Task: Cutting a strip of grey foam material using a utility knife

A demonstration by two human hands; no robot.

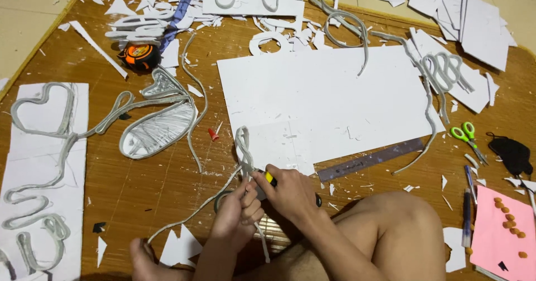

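Both hands meet low in the middle of the view, over a brown woven floor mat (167, 186). Curled shut, the left hand (237, 214) grips a grey flexible strip (244, 147), which loops up above the fingers and trails down-left toward a bare foot (146, 258). Closed too, the right hand (290, 191) pinches a cutter with a yellow tip (270, 178) right at the strip, just beside the left hand's knuckles; its blade is hidden between the fingers, so I cannot tell whether it touches the strip.

Just above the hands lies a large white foam sheet (335, 96), with a clear ruler (371, 159) resting along its lower edge. Left of it sits a shoe-shaped outline of grey strip on scribbled white card (159, 127), and near it a small red cap (213, 134). Along the left edge, a long white board (42, 175) carries a heart and wavy lettering in the same strip; its lower end is cut off by the frame. An orange and black tape measure (139, 56) lies up left among white offcuts. To the right are green-handled scissors (466, 136), a black cloth item (511, 153) that is hard to identify, and a pink sheet (499, 233) dotted with small orange pieces. A bent knee (391, 219) covers the mat at lower right.
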